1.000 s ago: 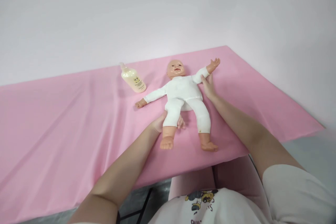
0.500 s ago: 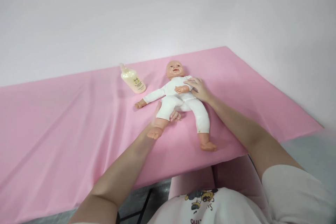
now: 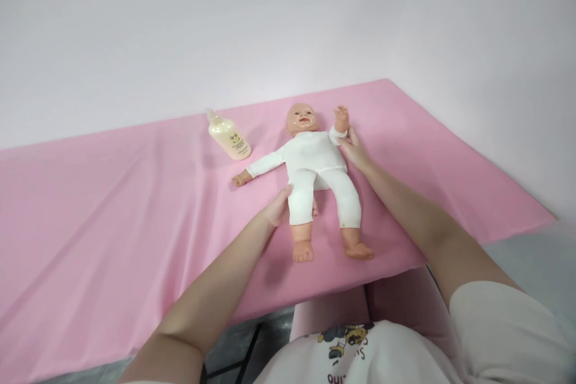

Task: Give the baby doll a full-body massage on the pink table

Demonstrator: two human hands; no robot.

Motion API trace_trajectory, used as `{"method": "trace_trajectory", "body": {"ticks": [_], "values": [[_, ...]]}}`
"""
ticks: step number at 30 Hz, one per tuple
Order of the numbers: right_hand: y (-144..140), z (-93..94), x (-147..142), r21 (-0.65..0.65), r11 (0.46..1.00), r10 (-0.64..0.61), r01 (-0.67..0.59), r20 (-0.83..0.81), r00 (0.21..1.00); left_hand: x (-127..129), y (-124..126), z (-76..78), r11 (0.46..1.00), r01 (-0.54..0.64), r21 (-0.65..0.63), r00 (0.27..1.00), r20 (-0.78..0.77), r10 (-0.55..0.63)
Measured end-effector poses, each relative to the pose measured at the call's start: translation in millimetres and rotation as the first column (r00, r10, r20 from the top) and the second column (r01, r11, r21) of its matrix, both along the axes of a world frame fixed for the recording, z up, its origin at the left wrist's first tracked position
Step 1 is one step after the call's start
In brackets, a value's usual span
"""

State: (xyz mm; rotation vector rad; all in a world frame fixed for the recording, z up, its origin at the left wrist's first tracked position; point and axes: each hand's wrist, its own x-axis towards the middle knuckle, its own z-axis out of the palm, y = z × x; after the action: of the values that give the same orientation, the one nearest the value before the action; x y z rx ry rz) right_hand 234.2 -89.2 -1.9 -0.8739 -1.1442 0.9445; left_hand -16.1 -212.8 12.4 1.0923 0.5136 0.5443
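A baby doll (image 3: 315, 151) with a white cloth body lies face up on a pink cloth. Its head points away from me and its feet toward me. My left hand (image 3: 279, 206) is wrapped around the doll's leg on the left from underneath, thumb on the outer side and fingertips showing between the legs. With my right hand (image 3: 357, 151) I grip the doll's arm on the right near its cuff, and that arm is raised with the doll's hand pointing up beside the head. The doll's other arm stretches out to the left on the cloth.
A pump bottle (image 3: 229, 138) of pale yellow liquid stands left of the doll's head. The pink cloth (image 3: 112, 228) covers the table and falls in folds at the left. A white wall (image 3: 225, 24) rises behind the table.
My right hand has swung the doll's arm from across its chest up and outward. My left hand has shifted right, bringing the held leg from splayed left to nearly straight.
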Motion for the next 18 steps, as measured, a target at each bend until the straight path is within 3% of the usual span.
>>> {"method": "trace_trajectory", "body": {"ticks": [5,12,18], "values": [[12,-6.6,15,-0.153,0.988,-0.046,0.020,-0.167,0.985,-5,-4,-7.7,0.996,-0.039,-0.076,0.993,-0.113,0.030],[22,-8.9,26,-0.306,0.952,-0.134,0.032,-0.318,0.939,-3,-5,-2.5,0.990,-0.099,-0.096,0.991,-0.105,0.089],[30,-6.9,34,-0.401,0.912,-0.275,0.088,-0.437,0.856,-6,1,-7.9,0.975,-0.162,-0.152,0.983,-0.116,0.145]]}}
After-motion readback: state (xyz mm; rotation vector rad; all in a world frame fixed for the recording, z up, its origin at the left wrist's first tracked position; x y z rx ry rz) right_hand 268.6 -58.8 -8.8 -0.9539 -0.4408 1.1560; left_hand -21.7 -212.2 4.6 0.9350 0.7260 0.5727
